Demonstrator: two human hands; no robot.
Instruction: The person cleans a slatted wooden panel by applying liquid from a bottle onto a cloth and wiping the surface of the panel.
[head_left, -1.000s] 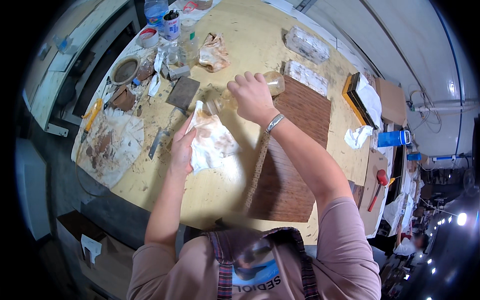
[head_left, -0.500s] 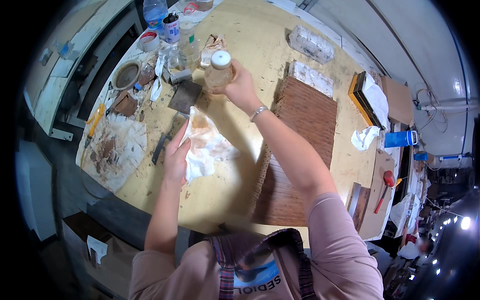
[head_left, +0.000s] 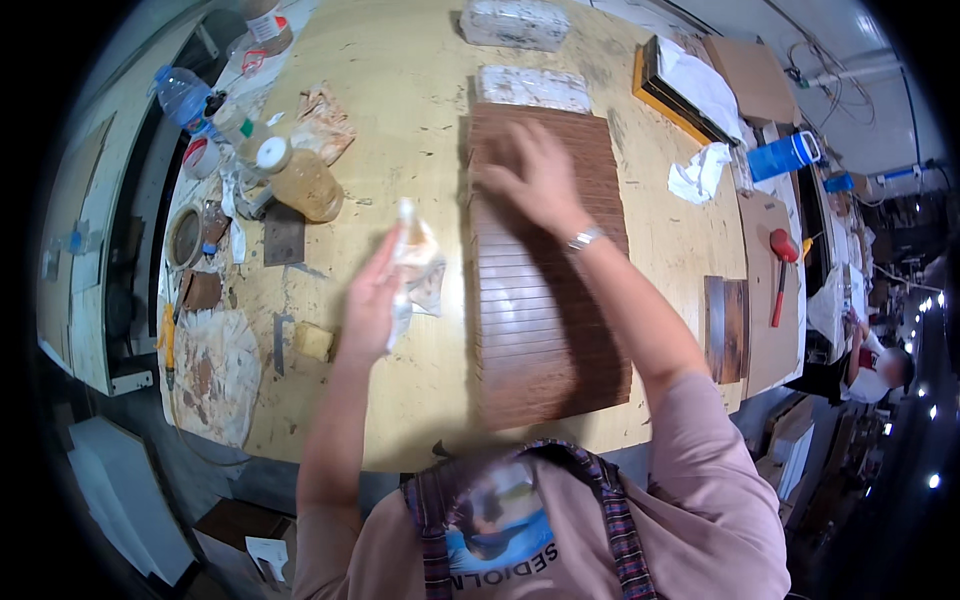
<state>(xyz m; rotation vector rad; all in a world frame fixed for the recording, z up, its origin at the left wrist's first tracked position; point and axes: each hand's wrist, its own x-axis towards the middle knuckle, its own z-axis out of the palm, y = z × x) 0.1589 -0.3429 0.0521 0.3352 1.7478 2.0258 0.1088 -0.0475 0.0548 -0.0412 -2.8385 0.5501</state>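
Note:
My left hand (head_left: 369, 305) is closed on a white cloth (head_left: 422, 272) with brown stains, above the table left of a brown slatted wooden panel (head_left: 540, 365). Over the far part of that panel is my right hand (head_left: 543, 185), fingers stretched out and apart, holding nothing. It is slightly blurred, so whether it touches the wood I cannot tell. A clear bottle (head_left: 308, 188) of cloudy brownish liquid with a white cap stands at the left, beyond my left hand. Beside it lies a dark square plate (head_left: 284, 236).
White wrapped blocks (head_left: 533, 88) sit past the panel's far end. At right are crumpled paper (head_left: 698, 172), a blue bottle (head_left: 783, 157) and a red mallet (head_left: 783, 250). A stained cloth (head_left: 212, 375), yellow sponge (head_left: 314, 341) and tape roll (head_left: 187, 237) lie at left. A person (head_left: 880, 368) stands far right.
My right hand has let go of the bottle, which now stands on the table, and has moved right over the panel. My left hand still holds the cloth. The view has turned.

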